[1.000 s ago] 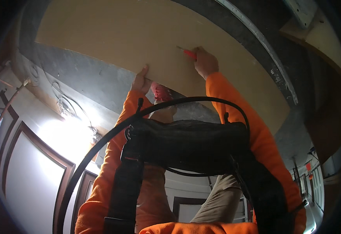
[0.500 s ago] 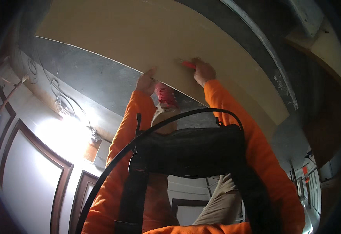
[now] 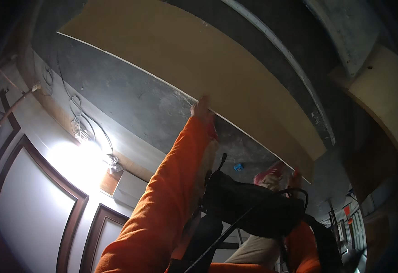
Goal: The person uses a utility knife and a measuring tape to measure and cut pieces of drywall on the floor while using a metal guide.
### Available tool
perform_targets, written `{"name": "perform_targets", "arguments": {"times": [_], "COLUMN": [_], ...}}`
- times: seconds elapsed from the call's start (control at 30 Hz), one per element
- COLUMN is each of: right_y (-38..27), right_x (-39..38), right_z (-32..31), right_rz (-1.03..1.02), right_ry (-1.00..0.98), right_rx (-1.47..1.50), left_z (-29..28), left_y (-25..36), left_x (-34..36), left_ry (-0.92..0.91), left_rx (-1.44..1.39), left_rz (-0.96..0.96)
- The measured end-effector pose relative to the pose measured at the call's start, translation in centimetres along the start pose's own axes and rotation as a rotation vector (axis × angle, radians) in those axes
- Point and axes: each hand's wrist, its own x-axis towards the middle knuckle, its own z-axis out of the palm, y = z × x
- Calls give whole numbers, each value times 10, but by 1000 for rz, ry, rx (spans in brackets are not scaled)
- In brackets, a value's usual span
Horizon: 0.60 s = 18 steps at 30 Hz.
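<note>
A long tan plasterboard sheet (image 3: pixel 217 68) with a thin white edge lies over the dark grey floor. My left hand (image 3: pixel 201 110) grips its near edge around the middle, fingers over the top face. Further right along the same edge is my right hand (image 3: pixel 294 182), partly behind the black pouch and blurred. A reddish bit shows at its fingertips, but I cannot tell whether it is the red knife seen earlier. My red shoes (image 3: pixel 267 175) stand close to the sheet's near edge.
A black pouch (image 3: pixel 253 204) hangs before me on straps. On the floor sits a small blue object (image 3: pixel 238 167). At left, a bright lamp (image 3: pixel 76 164) and loose cables (image 3: pixel 78 120) lie by white panels (image 3: pixel 39 195). A pale curved board (image 3: pixel 381 86) stands at far right.
My right hand has left the sheet's face, where it held a red knife, and come down to the right part of the near edge. My left hand has shifted right along the edge.
</note>
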Motion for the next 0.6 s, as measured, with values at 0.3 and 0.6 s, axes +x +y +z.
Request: {"name": "perform_targets", "arguments": {"times": [0.3,0.6], "right_y": [-77,-189], "right_x": [35,114], "right_z": [-61,33], "right_rz": [-54,-153], "right_ry": [-119,-372], "right_rx": [90,-33], "left_z": [-23,-1], "left_y": [63,158], "left_x": [-7,-10], "left_ry": [-27,242], "left_rx": [470,-114], "left_rz": [258,-21]}}
